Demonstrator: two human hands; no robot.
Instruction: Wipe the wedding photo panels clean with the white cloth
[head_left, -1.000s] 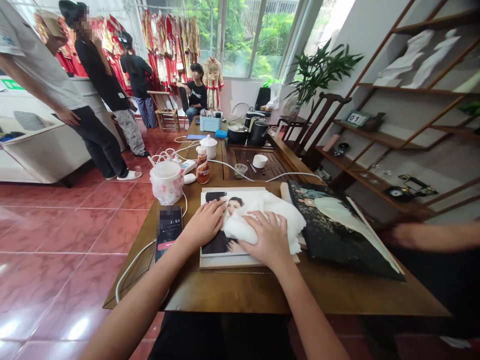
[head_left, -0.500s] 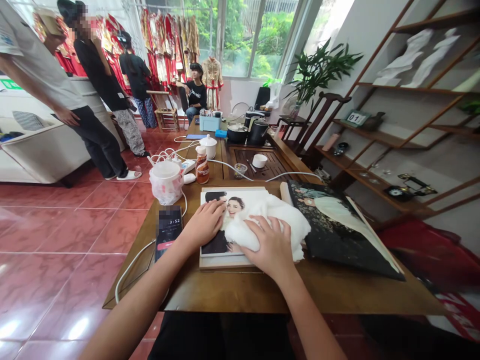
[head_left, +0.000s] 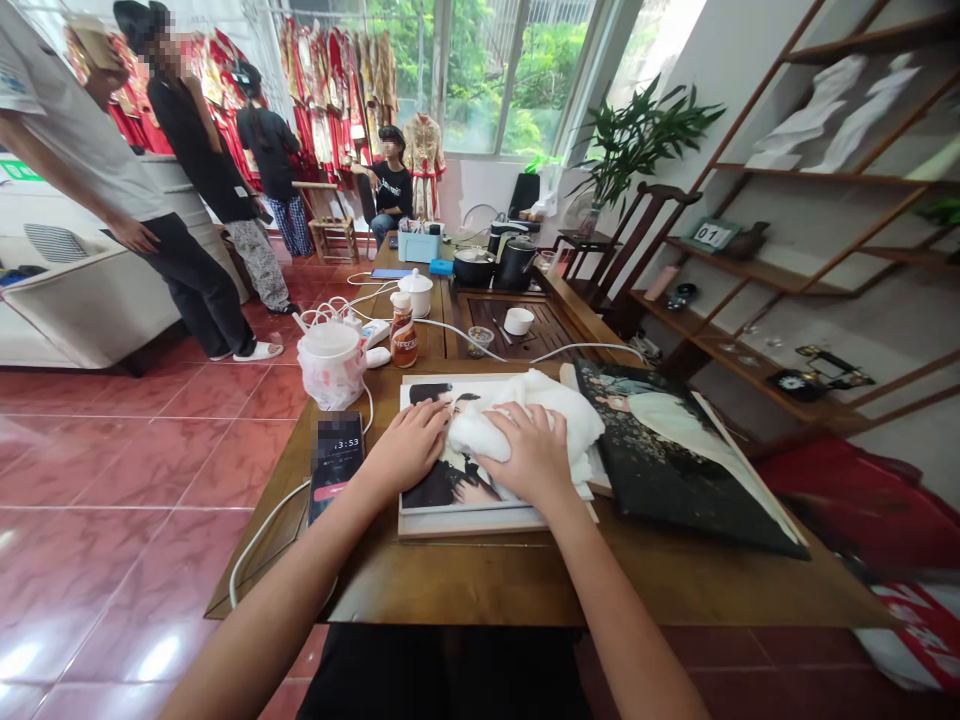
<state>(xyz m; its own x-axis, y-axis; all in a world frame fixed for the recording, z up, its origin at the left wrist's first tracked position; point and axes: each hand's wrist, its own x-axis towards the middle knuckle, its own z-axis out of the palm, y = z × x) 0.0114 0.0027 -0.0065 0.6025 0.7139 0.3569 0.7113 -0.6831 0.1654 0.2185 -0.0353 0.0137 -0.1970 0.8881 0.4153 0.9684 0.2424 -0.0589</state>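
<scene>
A framed portrait photo (head_left: pixel 442 480) lies flat on the wooden table (head_left: pixel 487 585) in front of me. My left hand (head_left: pixel 411 442) rests open on its left part, fingers flat on the picture. My right hand (head_left: pixel 529 455) presses a bunched white cloth (head_left: pixel 559 410) onto the middle of the photo, fingers curled over the cloth. The cloth covers the face in the picture and most of the right half.
A large dark photo print (head_left: pixel 675 460) lies to the right. A phone (head_left: pixel 335 455) with a timer, a bagged white cup (head_left: pixel 332 365), a bottle (head_left: pixel 404 340), cables and tea ware (head_left: pixel 495 265) stand behind and left. Several people stand at the far left. Shelves line the right wall.
My right hand has slid the cloth up and to the left across the photo, now covering the face. The left hand stays put. An arm at the right edge has gone.
</scene>
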